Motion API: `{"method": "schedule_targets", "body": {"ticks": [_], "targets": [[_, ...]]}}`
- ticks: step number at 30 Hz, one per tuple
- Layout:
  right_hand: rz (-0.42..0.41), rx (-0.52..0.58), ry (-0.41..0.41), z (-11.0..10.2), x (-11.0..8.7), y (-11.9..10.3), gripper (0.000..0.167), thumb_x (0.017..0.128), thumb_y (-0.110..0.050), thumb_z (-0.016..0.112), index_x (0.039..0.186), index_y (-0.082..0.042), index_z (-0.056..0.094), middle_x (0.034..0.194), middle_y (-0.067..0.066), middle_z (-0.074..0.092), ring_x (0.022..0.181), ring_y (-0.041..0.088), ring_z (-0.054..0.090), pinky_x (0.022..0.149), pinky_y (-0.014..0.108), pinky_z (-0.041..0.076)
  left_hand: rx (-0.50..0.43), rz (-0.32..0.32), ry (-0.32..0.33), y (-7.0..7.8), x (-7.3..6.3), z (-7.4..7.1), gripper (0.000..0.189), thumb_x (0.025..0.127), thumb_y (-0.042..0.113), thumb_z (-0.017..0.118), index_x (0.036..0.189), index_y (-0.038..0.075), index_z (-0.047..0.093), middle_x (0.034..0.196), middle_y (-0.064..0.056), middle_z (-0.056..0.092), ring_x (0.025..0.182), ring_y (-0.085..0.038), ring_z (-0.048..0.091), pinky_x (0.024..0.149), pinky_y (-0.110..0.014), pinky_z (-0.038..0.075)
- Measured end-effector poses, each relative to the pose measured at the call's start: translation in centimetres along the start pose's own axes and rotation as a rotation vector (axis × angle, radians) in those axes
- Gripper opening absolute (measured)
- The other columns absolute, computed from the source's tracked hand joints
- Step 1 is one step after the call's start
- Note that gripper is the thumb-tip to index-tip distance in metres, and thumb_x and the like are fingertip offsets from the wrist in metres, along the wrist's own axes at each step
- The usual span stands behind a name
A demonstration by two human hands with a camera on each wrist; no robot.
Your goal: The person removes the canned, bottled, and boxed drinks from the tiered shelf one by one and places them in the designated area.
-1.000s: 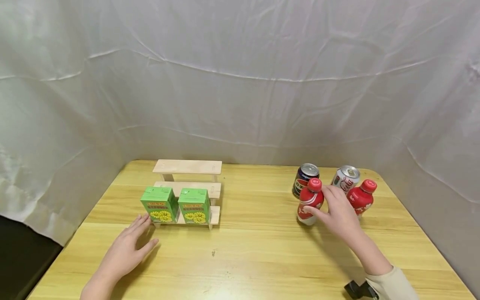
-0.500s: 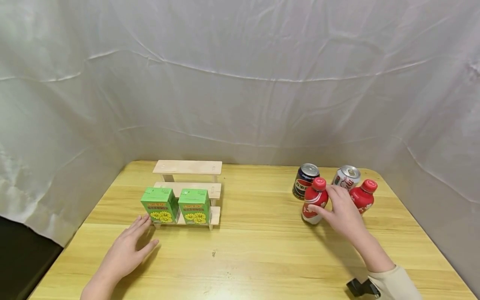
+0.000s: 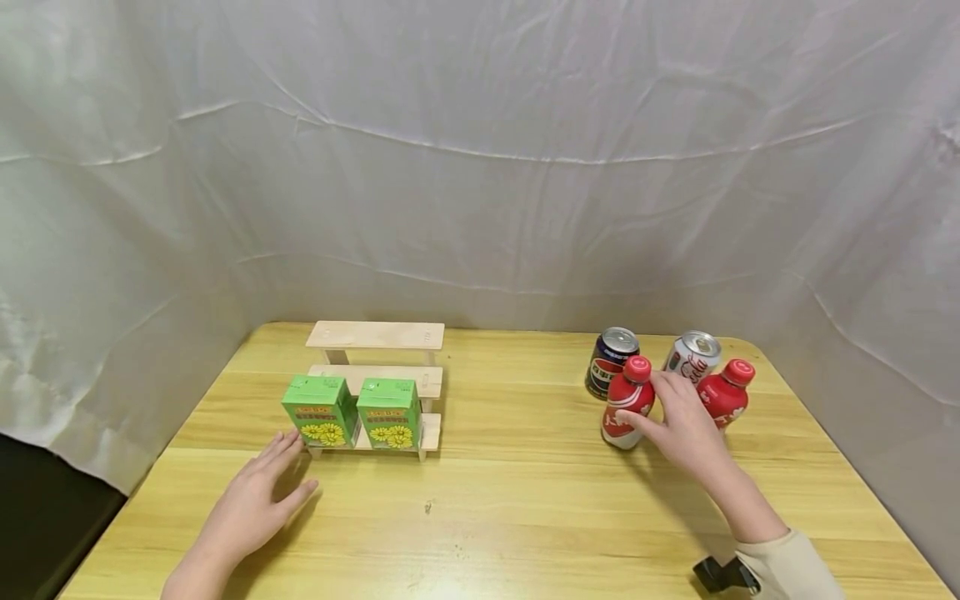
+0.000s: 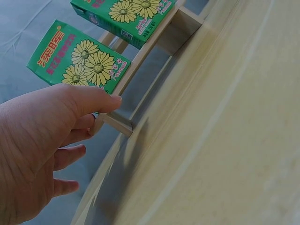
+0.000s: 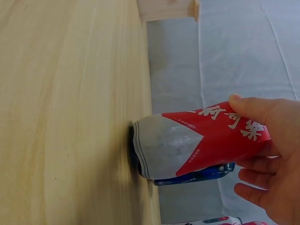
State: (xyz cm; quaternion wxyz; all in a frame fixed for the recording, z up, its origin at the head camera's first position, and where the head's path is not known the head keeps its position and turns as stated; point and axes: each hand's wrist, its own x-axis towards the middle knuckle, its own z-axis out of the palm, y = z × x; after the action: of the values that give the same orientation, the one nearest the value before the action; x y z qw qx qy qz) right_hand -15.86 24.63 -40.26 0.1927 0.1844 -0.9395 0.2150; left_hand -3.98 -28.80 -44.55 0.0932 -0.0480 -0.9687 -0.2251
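My right hand holds a red-capped cola bottle with thumb and fingers around its upper half. In the right wrist view the pale base of the bottle is right at the tabletop. Flat and relaxed, my left hand lies beside the left front corner of a small wooden three-step rack, fingertips right at it. Two green drink cartons with yellow flowers stand side by side on the rack's lowest step. In the left wrist view, the thumb of the left hand overlaps the rack's corner.
Behind the held bottle stand a dark blue Pepsi can and a silver cola can, partly hidden by the right hand. A second red bottle stands to the right. Grey cloth hangs around the wooden table.
My right hand and the bottle shifted a little to the right, then came back slightly left by now. The left hand and the cartons stayed put.
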Motion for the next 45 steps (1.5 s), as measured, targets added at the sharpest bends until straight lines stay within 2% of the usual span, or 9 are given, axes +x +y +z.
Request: {"method": "schedule_targets", "body": {"ticks": [8,17,33,36,40,45], "targets": [[0.014,-0.004,-0.045,-0.4,0.0,0.2,0.058,0.08,-0.029,0.08,0.119,0.007,0.057,0.12,0.025,0.057,0.117,0.04,0.048,0.101,0.059,0.042,-0.004,0.004,-0.001,0.0,0.0,0.0,0.07,0.089,0.039,0.068,0.14,-0.004,0.047,0.15,-0.026,0.04,0.137,-0.049,0.037,0.106,-0.07,0.031],[-0.007,-0.121,-0.085,-1.4,0.1,0.8,0.06,0.079,-0.038,0.079,0.112,0.006,0.056,0.117,0.025,0.057,0.112,0.041,0.051,0.099,0.058,0.044,0.009,0.003,-0.015,0.0,-0.2,0.0,0.071,0.09,0.04,0.067,0.141,-0.004,0.046,0.15,-0.026,0.039,0.137,-0.049,0.036,0.106,-0.07,0.031],[-0.136,-0.211,-0.019,-1.4,0.2,1.5,0.054,0.077,-0.035,0.08,0.104,0.005,0.055,0.114,0.026,0.058,0.111,0.041,0.051,0.099,0.057,0.044,0.042,0.002,-0.022,0.2,-0.1,0.0,0.072,0.089,0.041,0.068,0.142,-0.004,0.046,0.152,-0.024,0.039,0.139,-0.047,0.036,0.109,-0.068,0.03],[-0.143,-0.218,-0.02,-1.6,0.1,1.5,0.056,0.077,-0.035,0.08,0.107,0.005,0.056,0.115,0.025,0.058,0.111,0.041,0.051,0.099,0.057,0.044,0.04,0.0,-0.03,0.1,-0.2,0.0,0.073,0.09,0.042,0.067,0.142,-0.004,0.045,0.152,-0.024,0.038,0.138,-0.047,0.036,0.108,-0.069,0.03],[-0.125,-0.213,-0.018,-2.3,0.1,1.2,0.067,0.076,-0.036,0.081,0.119,0.009,0.056,0.121,0.027,0.056,0.116,0.043,0.049,0.101,0.06,0.042,0.037,0.0,-0.035,0.1,-0.3,0.0,0.073,0.09,0.042,0.067,0.142,-0.004,0.045,0.152,-0.024,0.038,0.138,-0.047,0.036,0.107,-0.071,0.03],[-0.112,-0.193,0.029,-3.5,0.1,0.6,0.074,0.075,-0.035,0.081,0.129,0.007,0.053,0.127,0.028,0.054,0.12,0.044,0.047,0.103,0.061,0.04,0.035,-0.001,-0.038,0.1,-0.2,-0.1,0.073,0.09,0.042,0.067,0.143,-0.004,0.045,0.153,-0.024,0.038,0.139,-0.047,0.035,0.107,-0.071,0.029]]}}
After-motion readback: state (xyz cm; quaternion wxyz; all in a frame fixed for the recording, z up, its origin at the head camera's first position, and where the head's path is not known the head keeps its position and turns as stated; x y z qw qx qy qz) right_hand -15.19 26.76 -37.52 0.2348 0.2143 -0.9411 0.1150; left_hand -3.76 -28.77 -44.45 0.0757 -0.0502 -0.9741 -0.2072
